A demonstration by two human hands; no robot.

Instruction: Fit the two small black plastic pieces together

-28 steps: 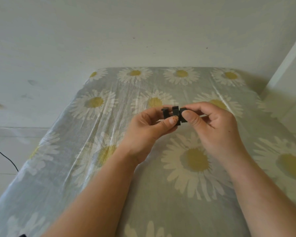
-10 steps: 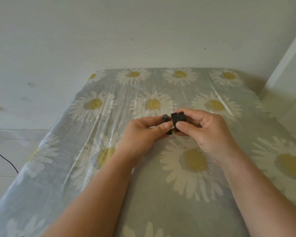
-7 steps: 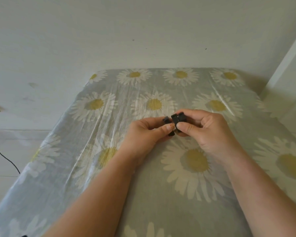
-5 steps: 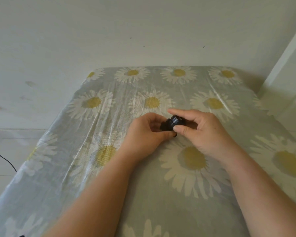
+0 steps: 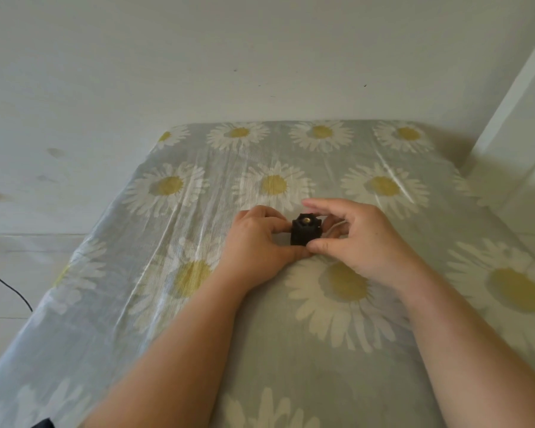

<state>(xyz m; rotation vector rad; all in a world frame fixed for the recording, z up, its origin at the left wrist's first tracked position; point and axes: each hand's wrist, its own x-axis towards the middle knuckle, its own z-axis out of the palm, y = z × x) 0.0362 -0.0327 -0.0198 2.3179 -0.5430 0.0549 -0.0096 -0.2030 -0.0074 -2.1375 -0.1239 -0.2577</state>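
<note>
1. Black plastic pieces appear as 1 block, low over the daisy-print cloth, between both hands.
2. Left hand pinches its left side, fingers curled.
3. Right hand: thumb at lower right corner, index finger extended above, others loosely curled.

Soft, even daylight fills the scene, fairly bright, seemingly entering from about 2 o'clock, where the white frame glows palest. Shadows are faint and diffuse: a dim patch behind the bed corner at 2 o'clock, a slight one under the hands. Streaks of sheen run along the sheet's creases toward 10 o'clock. The wide lens bows the bed edges outward; forearms at 6 o'clock look soft and slightly blurred, colours washed and low in contrast
</note>
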